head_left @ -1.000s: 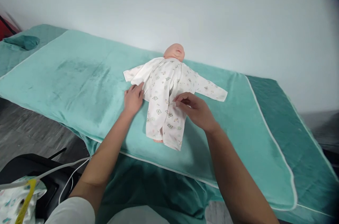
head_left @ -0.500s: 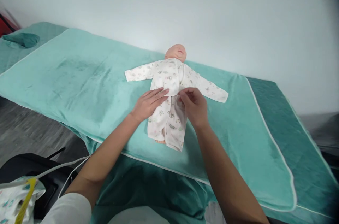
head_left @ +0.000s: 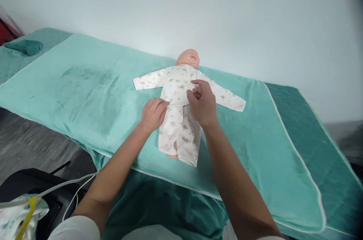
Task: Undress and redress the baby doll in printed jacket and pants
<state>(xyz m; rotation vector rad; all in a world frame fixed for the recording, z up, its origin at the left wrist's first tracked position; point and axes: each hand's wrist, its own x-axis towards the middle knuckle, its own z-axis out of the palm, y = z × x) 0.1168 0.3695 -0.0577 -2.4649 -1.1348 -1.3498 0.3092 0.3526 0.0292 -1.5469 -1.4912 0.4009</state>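
Observation:
A baby doll [head_left: 188, 58] lies on its back in a white printed baby shirt [head_left: 176, 85] and matching pants [head_left: 171, 134]. The shirt's sleeves are spread out to both sides. At the left end of the shirt's hem, my left hand [head_left: 154, 114] has its fingers bent together on the edge of the cloth; its thumb is hidden. My right hand [head_left: 203, 103] hovers over the right front of the shirt, thumb and index finger apart and the other fingers curled, with nothing visible between them. It covers part of the shirt front and the waist.
The doll rests on a light green padded cover [head_left: 93, 88] with white piping, over a darker green bed [head_left: 309, 130] against a white wall. At the lower left stand a black chair [head_left: 31, 179], a white package [head_left: 17, 217], and a grey cable [head_left: 68, 182] with a yellow strap.
My right hand has lifted from the hem and moved up over the shirt front, its fingers parting. My left hand has drawn back left from lying flat, its fingers now bent at the hem.

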